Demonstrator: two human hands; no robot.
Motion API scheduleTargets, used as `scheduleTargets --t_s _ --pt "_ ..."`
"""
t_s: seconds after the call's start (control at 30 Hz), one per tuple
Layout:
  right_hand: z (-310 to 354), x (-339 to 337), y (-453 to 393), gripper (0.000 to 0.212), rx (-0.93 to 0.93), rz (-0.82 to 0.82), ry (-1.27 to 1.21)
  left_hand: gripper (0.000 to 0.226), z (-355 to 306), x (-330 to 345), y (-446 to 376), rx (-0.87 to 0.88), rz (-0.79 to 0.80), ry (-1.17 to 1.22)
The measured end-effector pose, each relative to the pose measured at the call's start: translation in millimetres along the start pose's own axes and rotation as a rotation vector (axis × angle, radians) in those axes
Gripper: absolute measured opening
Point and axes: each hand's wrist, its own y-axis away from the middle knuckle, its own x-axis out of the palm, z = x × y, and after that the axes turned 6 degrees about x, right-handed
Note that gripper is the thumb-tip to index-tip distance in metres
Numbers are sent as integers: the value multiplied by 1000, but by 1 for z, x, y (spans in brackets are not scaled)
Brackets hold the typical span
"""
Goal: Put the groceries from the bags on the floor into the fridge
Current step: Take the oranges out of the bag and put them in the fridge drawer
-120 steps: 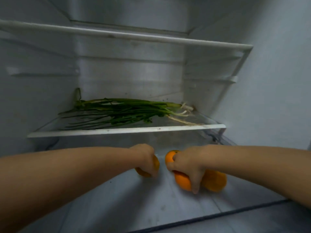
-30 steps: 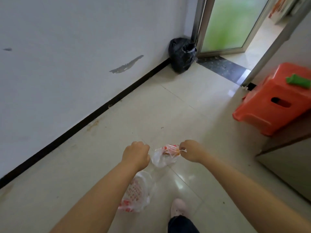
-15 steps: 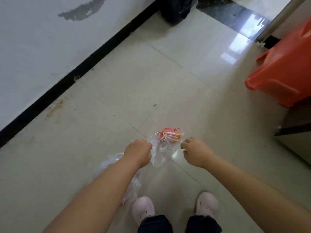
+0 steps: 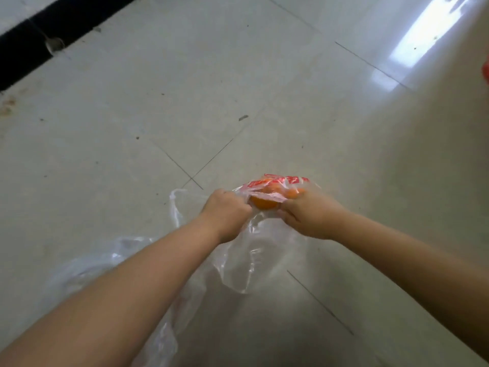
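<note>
While both fists, left hand (image 4: 227, 211) and right hand (image 4: 308, 217), grip the flimsy bag (image 4: 264, 250), cup 1 firm orange (image 4: 263, 203) (likely slippery) between them.

Red print on bag (image 4: 277, 181) unreadable

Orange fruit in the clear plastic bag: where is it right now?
Head view, lower centre: the round orange fruit sits in the mouth of the clear red-printed plastic bag on the tiled floor, between the left hand and right hand.

Two bare forearms extend from the bottom edge, sleeveless to the frame; left hand (image 4: 227, 213) and right hand (image 4: 309, 217) wear no rings or gloves.
</note>
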Motion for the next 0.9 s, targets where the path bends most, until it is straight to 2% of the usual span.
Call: scheduleTargets --t_s 0.07,0.1,0.13,0.23,0.33,0.4,0.47,0.57,0.7,0.77,0.9 --pt "-5 21 2 41 -105 221 48 31 13 15 -21 102 21 -61" --pt "-9 33 1 40 -93 350 86 33 19 21 -30 131 13 -90" --pt "-11 41 -1 39 -78 393 106 33 24 26 -37 140 -17 -113" --pt "-18 45 -12 37 1 306 179 27 39 23 -50 172 -268 -112" --pt "-22 39 -20 34 113 162 123 35 47 16 -60 145 -382 -31" --pt "-22 36 -21 21 211 -18 126 38 45 8 -66 73 -311 68" --pt "-28 42 -23 24 332 -78 66 47 41 15 -77 28 -244 74" --pt "-34 51 -30 32 485 22 -107 61 30 21 -88 31 -172 98" --pt "-45 55 -38 31 634 -20 -225 77 20 31 -100 18 -183 119" --pt "-47 52 -40 34 689 22 -281 79 14 29 -105 6 -159 126" --pt "-55 52 -39 43 692 68 -111 72 7 22 -111 5 -162 116"
